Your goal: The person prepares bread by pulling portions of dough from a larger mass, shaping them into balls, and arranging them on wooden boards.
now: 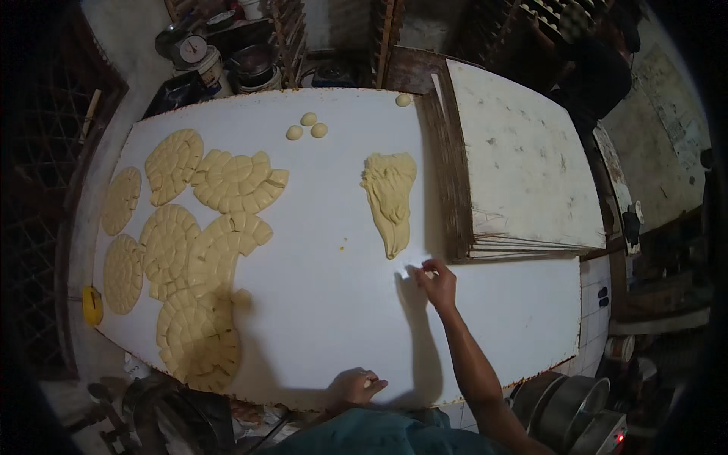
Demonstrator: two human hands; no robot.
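My right hand (437, 285) is raised over the white table, its fingers drawn together in a pinch. A small pale bit shows at its fingertips, too small to name. Just beyond it lies a loose, wrinkled lump of dough (390, 197), narrowing toward me; the hand is apart from it. Near the table's front edge, my left hand (362, 387) is curled closed, with a pale spot between the fingers that I cannot make out. On the left lie several flat rounds of dough (171, 236) scored into small pieces, some with parts gone.
Three dough balls (308, 130) sit toward the back, and another ball (403, 100) is by the far edge. Stacked boards (523, 152) fill the table's right side. A yellow object (92, 305) is at the left edge. Another person (595, 68) stands at the far right.
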